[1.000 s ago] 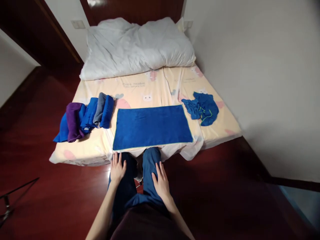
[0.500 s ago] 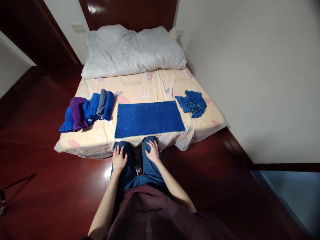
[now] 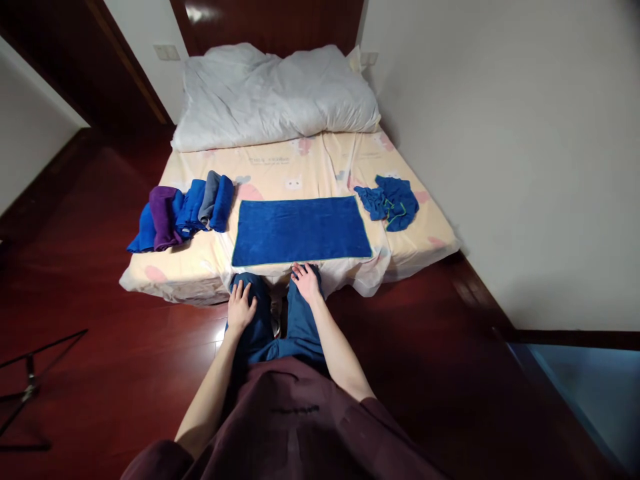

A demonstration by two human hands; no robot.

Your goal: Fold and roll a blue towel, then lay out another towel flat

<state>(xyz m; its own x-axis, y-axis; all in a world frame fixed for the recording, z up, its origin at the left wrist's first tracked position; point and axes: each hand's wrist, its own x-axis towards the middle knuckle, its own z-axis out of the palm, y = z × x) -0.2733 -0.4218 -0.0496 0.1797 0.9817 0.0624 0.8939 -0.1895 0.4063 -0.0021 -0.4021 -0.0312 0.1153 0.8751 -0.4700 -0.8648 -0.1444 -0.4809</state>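
My left hand rests on my left knee, fingers spread, holding nothing. On my right knee lies my right hand, its fingers apart and nothing in it, close to the front edge of a blue towel. That towel is spread flat on the bed and has a thin green border. To its left sit several rolled or folded towels: blue, grey and purple. A crumpled blue cloth with green edging lies to the right.
A white quilt is heaped at the head of the bed, against the dark headboard. A black stand is on the floor at the left. A wall runs along the right.
My right hand has lifted slightly off its earlier place and moved toward the towel's front edge. The view has shifted a little, so more of the black stand shows.
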